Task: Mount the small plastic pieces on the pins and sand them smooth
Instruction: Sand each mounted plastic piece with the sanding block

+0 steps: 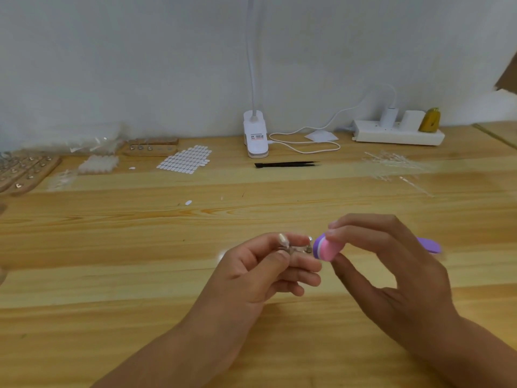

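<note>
My left hand [268, 267] pinches a small metal pin [293, 247] that carries a pale plastic piece [282, 238] at its top. My right hand [391, 264] grips a pink and purple sanding file [326, 247] between thumb and fingers. The file's near end sits right beside the pin, and its purple far end [430, 245] sticks out behind my right hand. Both hands hover above the middle of the wooden table [140, 247].
At the back lie a sheet of white plastic pieces [186, 159], wooden pin holders [152, 147], black tweezers [285, 164], a white clip lamp [256, 135], a power strip [397, 133] and clear sticks [391, 161]. A loose white piece [188, 203] lies mid-table.
</note>
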The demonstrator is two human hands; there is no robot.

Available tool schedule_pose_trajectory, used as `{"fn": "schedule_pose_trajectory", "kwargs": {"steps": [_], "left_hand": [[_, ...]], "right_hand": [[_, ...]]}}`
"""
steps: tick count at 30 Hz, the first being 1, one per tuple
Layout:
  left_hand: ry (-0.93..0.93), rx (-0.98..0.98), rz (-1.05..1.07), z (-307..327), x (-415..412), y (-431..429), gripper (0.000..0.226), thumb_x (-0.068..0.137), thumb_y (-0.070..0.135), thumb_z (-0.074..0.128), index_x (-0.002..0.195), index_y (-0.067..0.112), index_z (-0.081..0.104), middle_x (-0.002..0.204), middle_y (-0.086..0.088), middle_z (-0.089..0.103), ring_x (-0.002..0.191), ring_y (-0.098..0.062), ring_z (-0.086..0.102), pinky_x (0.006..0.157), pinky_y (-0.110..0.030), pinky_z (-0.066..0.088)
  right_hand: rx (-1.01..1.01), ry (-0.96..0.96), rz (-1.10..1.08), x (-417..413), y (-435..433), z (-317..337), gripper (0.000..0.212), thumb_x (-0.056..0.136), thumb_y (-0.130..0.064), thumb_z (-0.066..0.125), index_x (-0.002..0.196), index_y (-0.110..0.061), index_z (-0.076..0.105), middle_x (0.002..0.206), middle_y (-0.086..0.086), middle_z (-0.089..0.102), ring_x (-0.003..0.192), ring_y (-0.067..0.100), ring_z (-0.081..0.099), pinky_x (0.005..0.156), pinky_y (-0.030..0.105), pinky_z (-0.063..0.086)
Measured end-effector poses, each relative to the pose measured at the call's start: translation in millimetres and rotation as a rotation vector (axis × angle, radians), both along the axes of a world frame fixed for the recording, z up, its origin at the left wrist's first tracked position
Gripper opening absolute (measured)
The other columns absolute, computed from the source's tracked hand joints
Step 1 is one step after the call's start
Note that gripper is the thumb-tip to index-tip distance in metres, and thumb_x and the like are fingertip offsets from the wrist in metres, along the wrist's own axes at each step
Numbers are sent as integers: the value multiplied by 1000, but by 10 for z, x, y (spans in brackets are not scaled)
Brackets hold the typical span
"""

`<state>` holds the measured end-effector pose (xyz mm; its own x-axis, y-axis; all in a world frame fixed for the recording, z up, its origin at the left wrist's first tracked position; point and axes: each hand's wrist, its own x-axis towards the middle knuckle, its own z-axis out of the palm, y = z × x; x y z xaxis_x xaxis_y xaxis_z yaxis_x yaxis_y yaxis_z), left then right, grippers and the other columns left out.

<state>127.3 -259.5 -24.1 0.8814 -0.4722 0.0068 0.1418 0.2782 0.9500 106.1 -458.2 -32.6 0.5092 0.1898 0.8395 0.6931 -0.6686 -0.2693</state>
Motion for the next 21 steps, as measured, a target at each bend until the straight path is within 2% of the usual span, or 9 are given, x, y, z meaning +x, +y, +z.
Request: {"fn": "schedule_pose_trajectory", "kwargs": {"steps": [3, 6, 9, 12, 14, 19, 21], "left_hand": [[-15, 14, 30, 33, -15, -9, 31, 99, 9, 48, 86, 23, 73, 94, -15, 75, 84, -26, 73, 67, -25, 55], [-93, 65, 54, 38, -28, -18, 14, 85, 19, 61, 84, 22, 75, 94, -2, 74, 79, -14, 67, 65, -22, 51], [-145, 99, 71, 47, -44, -7, 15, 76, 25, 73, 88, 19, 79, 80, 4, 73, 66, -5, 57, 63, -17, 47], [-158, 78, 111, 63, -51, -7, 16, 78, 17, 69, 90, 14, 80, 78, -6, 74, 65, -10, 61, 58, -19, 47], [-161, 68, 127, 65, -55, -3, 18, 78, 15, 68, 91, 11, 79, 77, -12, 74, 65, -15, 65, 56, -21, 47], [-231, 172, 117, 82, -82, -8, 12, 79, 18, 71, 87, 16, 80, 75, -10, 75, 67, -21, 72, 54, -22, 49], [-244, 197, 134, 91, -87, -8, 12, 77, 20, 72, 86, 19, 80, 74, -9, 75, 67, -22, 73, 54, -22, 49]], "right_hand": [[14, 42, 38, -5, -6, 2, 23, 90, -10, 62, 111, -17, 57, 109, -9, 61, 111, 7, 61, 97, 17, 42], [62, 110, 56, -15, -17, 6, 27, 86, -12, 63, 109, -21, 53, 103, -11, 59, 99, 10, 61, 88, 18, 43], [45, 112, 69, -29, 6, 2, 27, 87, -12, 63, 110, -21, 54, 103, -11, 59, 98, 10, 61, 88, 18, 43], [14, 45, 52, -18, 32, 20, 22, 91, -10, 65, 112, -16, 58, 110, -7, 60, 109, 6, 61, 96, 15, 42], [-5, -3, 40, -16, 42, 30, 21, 92, -10, 67, 111, -15, 60, 109, -5, 63, 110, 6, 61, 97, 14, 43], [-50, -53, 55, -52, 40, 16, 27, 91, -5, 71, 116, -14, 64, 106, 4, 66, 100, 12, 65, 85, 22, 51], [-68, -56, 41, -40, 7, 6, 23, 92, -4, 71, 113, -14, 68, 105, 5, 66, 96, 14, 66, 80, 26, 51]]}}
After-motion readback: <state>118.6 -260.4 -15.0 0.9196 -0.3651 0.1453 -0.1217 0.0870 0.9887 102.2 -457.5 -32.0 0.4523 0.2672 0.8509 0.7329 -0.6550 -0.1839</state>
